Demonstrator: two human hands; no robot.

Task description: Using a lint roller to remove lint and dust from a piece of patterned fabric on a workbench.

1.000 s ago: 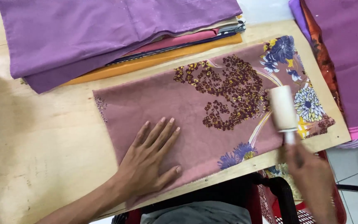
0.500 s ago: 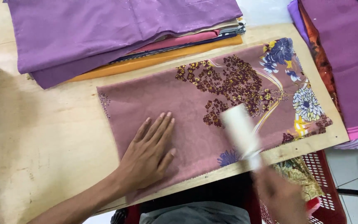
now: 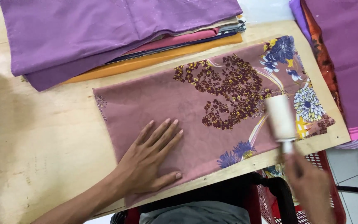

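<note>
Lint roller now further right on the mauve cloth, right hand fingers wrapped round its handle, left hand fingers splayed flat.

Bright, even indoor light falls from above and leaves no glare on the wooden tabletop. A soft shadow lies just below the fingers of the left hand, along the palm's edge. The mauve floral cloth is sharp. The lint roller and the right hand below it are smeared by motion blur.
</note>
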